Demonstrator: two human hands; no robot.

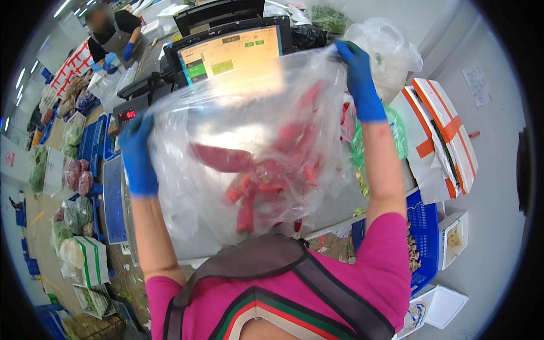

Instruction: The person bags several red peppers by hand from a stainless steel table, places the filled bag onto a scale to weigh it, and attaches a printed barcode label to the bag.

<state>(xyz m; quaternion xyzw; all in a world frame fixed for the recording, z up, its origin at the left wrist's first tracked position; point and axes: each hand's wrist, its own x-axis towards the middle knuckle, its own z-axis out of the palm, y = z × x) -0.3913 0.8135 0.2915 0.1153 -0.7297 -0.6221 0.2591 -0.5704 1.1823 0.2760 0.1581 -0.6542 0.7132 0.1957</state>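
Observation:
A large clear plastic bag (187,175) is stretched wide between my two blue-gloved hands. My left hand (137,158) is closed on its left upper edge, and my right hand (361,82) grips the upper right corner, raised higher. Long red peppers (263,175) show blurred through the film, clustered above the metal worktop; whether they lie inside the bag or behind it, I cannot tell. Behind the bag stands a lit touchscreen (226,54), its lower part seen through the plastic. A small red digital display (127,115) is near my left hand.
Blue crates and bagged vegetables (73,175) line the floor on the left. To the right are a white foam box with orange tape (445,136), a green plastic bag (402,136) and a blue basket (425,238). Another person (113,37) works at the far left.

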